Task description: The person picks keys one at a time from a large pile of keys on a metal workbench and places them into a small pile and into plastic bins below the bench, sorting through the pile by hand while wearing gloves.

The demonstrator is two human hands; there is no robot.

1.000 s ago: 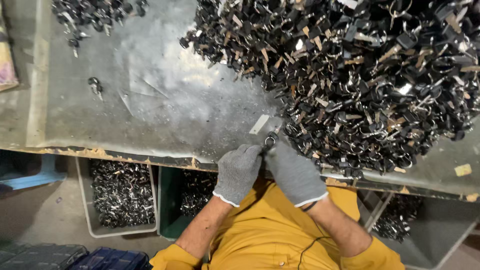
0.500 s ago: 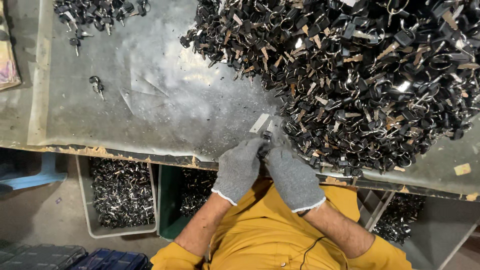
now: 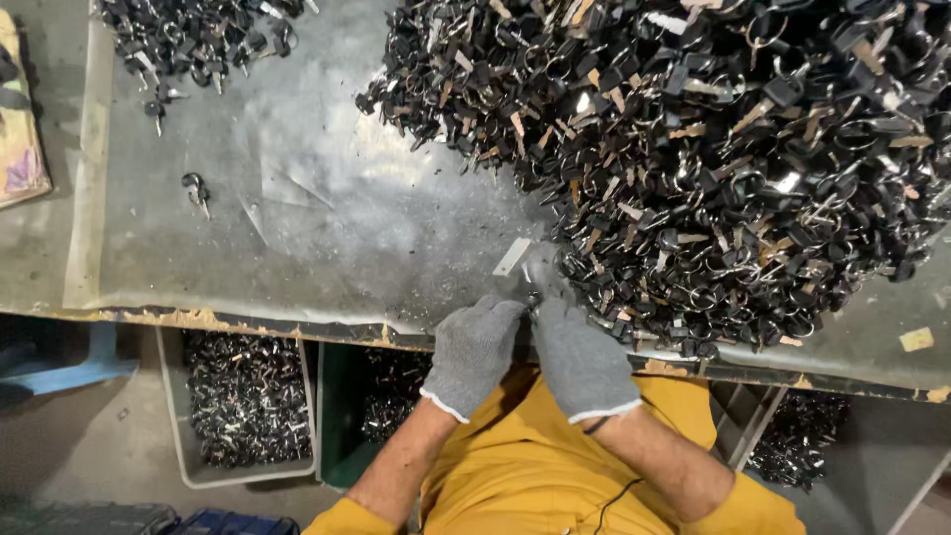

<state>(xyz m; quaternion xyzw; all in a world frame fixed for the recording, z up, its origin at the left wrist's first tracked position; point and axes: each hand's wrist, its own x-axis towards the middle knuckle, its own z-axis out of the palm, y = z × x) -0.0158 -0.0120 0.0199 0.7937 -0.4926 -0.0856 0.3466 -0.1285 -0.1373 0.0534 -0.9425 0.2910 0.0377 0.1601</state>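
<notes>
Closest to the camera you've got the yellow sleeves and shirt of the person, forearms coming up from the bottom of the shot. Both hands are in grey knit work gloves. The left hand and the right hand are pushed up right against each other at the near edge of the table, fingertips meeting over a small dark metal piece. It looks like both are pinching it between them, but honestly the piece is mostly hidden by the gloves, so I can't tell exactly what it is or how it's gripped.

Under the table edge there's a grey plastic bin full of dark metal parts on the left, a green bin just beside it, and another bin of parts off to the right.

Just past the fingertips a small pale rectangular tag lies flat on the scuffed grey metal tabletop. Right next to the hands, the huge heap of black-headed keys on metal rings with tan tags starts, and it fills the whole right side of the table up to the far edge.

Further out on the left, one stray key set sits alone, and at the far left corner there's a smaller pile of the same black keys. A worn yellowish pad pokes in at the left edge.
</notes>
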